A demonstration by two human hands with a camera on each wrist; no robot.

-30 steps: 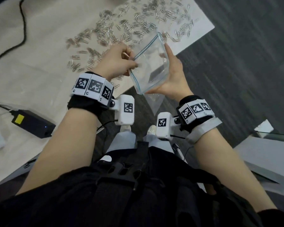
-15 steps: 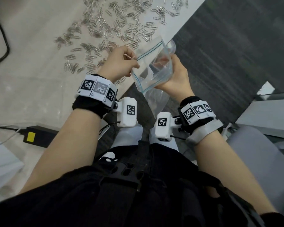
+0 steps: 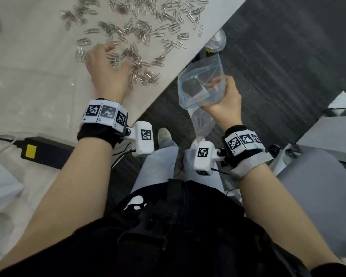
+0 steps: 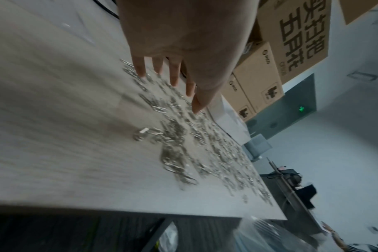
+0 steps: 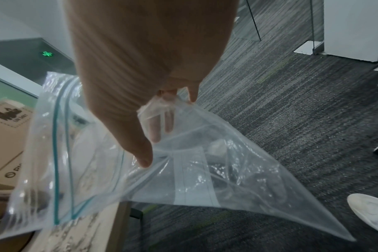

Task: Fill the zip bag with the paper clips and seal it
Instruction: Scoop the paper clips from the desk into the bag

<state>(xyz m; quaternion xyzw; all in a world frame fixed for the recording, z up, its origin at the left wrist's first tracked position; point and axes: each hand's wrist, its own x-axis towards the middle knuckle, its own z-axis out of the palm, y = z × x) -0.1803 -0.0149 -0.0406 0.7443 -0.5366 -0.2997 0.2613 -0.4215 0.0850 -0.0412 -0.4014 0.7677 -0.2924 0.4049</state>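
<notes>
- Your left hand sits in the upper left of the head view, palm down over the near edge of the paper clips. In the left wrist view its fingers are straight and slightly apart, tips reaching down to the clips; nothing is gripped between them.
- The paper clips lie loose and scattered across the pale table, filling the top centre of the head view and thinning out toward the table's edge.
- Your right hand is at centre right of the head view, off the table and over the dark carpet. It holds the zip bag by one side of the mouth.
- In the right wrist view your thumb presses on the outside of the plastic while your fingers lie inside the mouth, so one wall of the bag is pinched between them.
- The zip bag's mouth faces upward and gapes open, its blue-green zip strip curving round the opening; the body hangs below your hand. No clips show through the clear plastic.
- A black power adapter with a yellow label lies on the table at the left edge of the head view, well apart from the clips.
- Cardboard boxes stand in the upper right of the left wrist view.
</notes>
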